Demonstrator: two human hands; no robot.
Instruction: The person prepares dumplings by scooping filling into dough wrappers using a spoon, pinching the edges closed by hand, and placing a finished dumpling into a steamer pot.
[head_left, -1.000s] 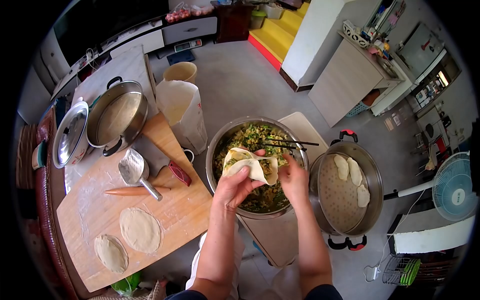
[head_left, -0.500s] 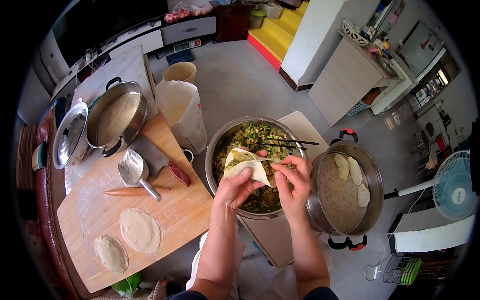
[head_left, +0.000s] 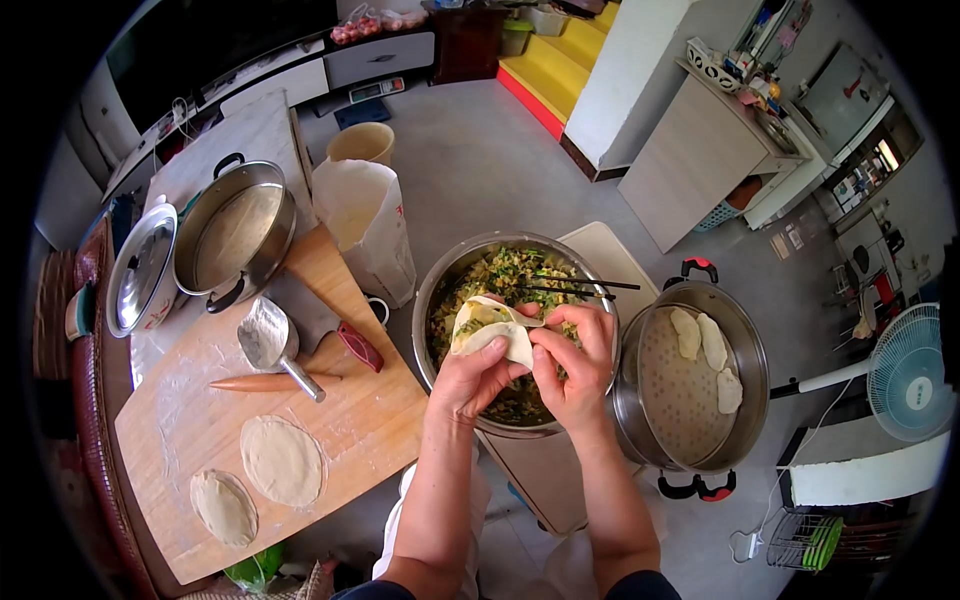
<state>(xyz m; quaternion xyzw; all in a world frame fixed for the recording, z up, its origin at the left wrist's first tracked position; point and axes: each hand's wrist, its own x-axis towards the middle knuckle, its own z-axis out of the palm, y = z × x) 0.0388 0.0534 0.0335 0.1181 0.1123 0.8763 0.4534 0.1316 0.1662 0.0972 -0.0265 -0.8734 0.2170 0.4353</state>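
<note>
One filled dough wrapper (head_left: 480, 335) is held above the steel bowl (head_left: 420, 325), cradled in the part-curled fingers of the left hand (head_left: 470, 380), while the right hand (head_left: 575, 372), fingertips nearly together, has moved in to pinch its right edge, so that end looks gathered, the other gaping.

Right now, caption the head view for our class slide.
Above a bowl of filling, left hand holds a dough wrapper while right hand pinches its edge.

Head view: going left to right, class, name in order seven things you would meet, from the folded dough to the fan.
Folded dough → flat dough → knife handle → left hand → right hand → steamer → fan.
</note>
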